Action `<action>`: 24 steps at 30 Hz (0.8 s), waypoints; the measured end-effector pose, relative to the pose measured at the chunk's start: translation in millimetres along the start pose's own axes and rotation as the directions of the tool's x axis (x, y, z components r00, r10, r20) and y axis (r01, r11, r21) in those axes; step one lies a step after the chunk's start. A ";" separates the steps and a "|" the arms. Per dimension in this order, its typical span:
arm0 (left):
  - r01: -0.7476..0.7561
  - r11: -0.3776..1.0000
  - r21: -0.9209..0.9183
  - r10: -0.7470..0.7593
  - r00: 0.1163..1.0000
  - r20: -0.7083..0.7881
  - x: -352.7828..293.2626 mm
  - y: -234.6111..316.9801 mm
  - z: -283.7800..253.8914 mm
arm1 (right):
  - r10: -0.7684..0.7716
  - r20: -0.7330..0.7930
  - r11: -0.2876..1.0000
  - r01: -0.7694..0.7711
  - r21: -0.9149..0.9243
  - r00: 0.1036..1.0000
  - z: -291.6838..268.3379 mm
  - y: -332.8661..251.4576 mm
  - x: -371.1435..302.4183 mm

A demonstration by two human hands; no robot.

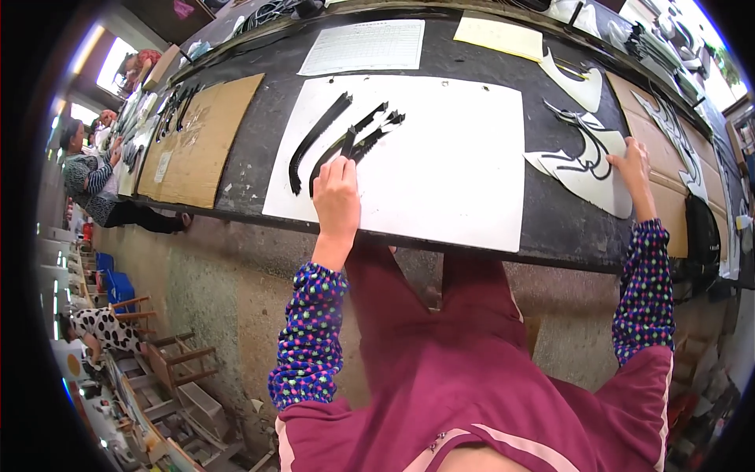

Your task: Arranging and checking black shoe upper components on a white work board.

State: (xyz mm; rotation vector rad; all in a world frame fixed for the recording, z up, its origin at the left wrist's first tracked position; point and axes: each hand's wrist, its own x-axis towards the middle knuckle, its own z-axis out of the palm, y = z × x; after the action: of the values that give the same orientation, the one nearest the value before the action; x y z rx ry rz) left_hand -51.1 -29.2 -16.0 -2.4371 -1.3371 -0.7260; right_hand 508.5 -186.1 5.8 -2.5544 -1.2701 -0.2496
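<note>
My left hand is closed over the near end of the black curved strips, with one short black strip standing up from its fingers. More black strips lie beside it on a large white sheet. Over at the right, my right hand has thumb and fingers together at the edge of a stack of pale curved cut pieces. Thin black curved strips lie on that stack. Whatever sits between the right fingertips is too small to make out.
A brown cardboard sheet with dark strips lies at left, another cardboard at right. A printed paper and a yellowish paper lie at the back. A black bag hangs at the right edge. Another person sits far left.
</note>
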 end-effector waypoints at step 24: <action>0.131 0.901 -0.413 -0.104 0.991 0.086 69.8 5.7 21.7 | -0.553 0.442 0.637 0.017 0.771 0.706 -20.0 -251.9 -59.7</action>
State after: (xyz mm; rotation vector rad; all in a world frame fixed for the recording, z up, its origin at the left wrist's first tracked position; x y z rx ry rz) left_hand -8.5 27.1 3.8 -2.7389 -1.4916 -1.0748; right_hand 270.6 -92.4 50.9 -1.7033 -1.5948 1.0087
